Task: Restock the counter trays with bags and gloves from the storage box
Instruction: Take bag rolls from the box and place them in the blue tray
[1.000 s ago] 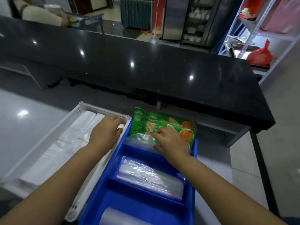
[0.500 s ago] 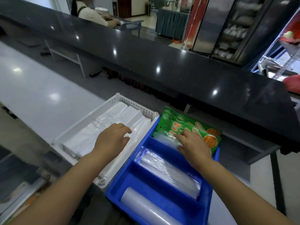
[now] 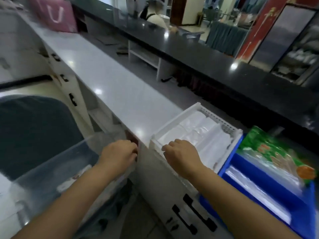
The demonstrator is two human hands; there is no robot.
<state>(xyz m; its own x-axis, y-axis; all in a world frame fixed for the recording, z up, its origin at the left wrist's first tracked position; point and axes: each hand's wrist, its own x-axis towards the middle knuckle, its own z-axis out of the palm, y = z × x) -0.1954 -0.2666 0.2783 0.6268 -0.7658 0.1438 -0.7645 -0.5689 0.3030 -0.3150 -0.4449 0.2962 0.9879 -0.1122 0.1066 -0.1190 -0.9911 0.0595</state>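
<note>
I see both bare forearms reaching in from the bottom of the frame. The left hand (image 3: pixel 119 152) hangs at lower centre, over the far rim of the storage box (image 3: pixel 51 163), a clear, thin-walled plastic tub in the lower left. Motion blur smears what is inside it. The knuckles are bent and the fingertips are tucked out of sight against the desk's front edge, so I cannot tell whether it holds anything.

The right hand (image 3: pixel 181 156) sits just right of centre over the near corner of the white tray (image 3: pixel 198 109). Its fingers are curled, but I cannot tell if they grip anything. That tray is rigid plastic with a perforated far wall, and it is packed with flat, folded white bags (image 3: pixel 205 133), soft and slightly glossy.

Touching its right side is the blue tray (image 3: pixel 229 163), hard plastic split by dividers. Its far compartment holds a crinkly green glove packet (image 3: pixel 269 149) with orange print. The next compartment holds a wad of clear film bags (image 3: pixel 259 188).

Both trays sit on the desk (image 3: pixel 107 78), a smooth white top with glare spots running toward the upper left. A polished black ledge (image 3: pixel 224 66) crosses the upper right.
</note>
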